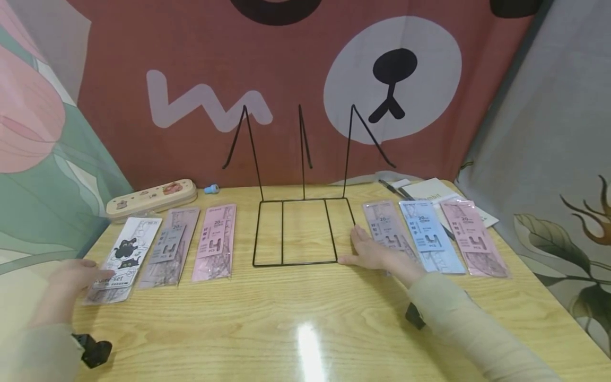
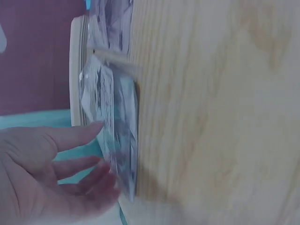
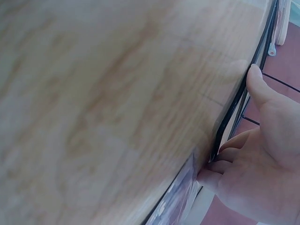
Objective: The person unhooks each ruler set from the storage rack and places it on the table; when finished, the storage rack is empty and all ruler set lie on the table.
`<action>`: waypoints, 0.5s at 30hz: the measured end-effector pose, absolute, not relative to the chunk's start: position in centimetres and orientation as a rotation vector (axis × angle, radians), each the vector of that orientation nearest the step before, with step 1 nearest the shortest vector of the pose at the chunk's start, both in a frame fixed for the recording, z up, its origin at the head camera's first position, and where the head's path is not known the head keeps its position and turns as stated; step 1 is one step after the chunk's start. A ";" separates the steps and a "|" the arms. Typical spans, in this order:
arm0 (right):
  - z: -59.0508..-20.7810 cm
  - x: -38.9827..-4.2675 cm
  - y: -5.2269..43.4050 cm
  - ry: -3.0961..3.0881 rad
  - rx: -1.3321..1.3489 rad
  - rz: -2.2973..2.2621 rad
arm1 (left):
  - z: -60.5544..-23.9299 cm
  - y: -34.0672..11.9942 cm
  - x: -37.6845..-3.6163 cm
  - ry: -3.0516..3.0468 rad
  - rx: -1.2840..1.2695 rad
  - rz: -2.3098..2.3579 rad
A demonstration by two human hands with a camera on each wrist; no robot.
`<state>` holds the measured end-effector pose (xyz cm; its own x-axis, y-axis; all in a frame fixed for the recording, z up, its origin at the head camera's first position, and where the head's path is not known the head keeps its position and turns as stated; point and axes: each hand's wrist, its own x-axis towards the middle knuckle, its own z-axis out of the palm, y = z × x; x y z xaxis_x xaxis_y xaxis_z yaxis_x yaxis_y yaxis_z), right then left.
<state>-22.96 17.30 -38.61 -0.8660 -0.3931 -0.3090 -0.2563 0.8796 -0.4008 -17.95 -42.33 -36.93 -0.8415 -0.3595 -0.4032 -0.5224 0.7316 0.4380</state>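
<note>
At the far left of the table lies a white ruler-set packet with black cats on it, in a clear sleeve. My left hand is at its near left corner, thumb over the face and fingers by the outer edge. In the left wrist view a gap shows between thumb and fingers beside the flat packet. A black wire rack with three upright prongs stands mid-table. My right hand holds its front right corner. In the right wrist view the thumb lies against the wire and the other fingers curl beside it.
A grey packet and a pink packet lie left of the rack. To its right are a purplish packet, a blue packet and another pink packet. Behind stand a pencil case, a small blue item, a pen and paper.
</note>
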 end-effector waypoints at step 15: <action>-38.8 -22.9 17.5 2.664 -0.468 -0.497 | -35.8 -34.9 -20.9 3.104 -0.144 0.751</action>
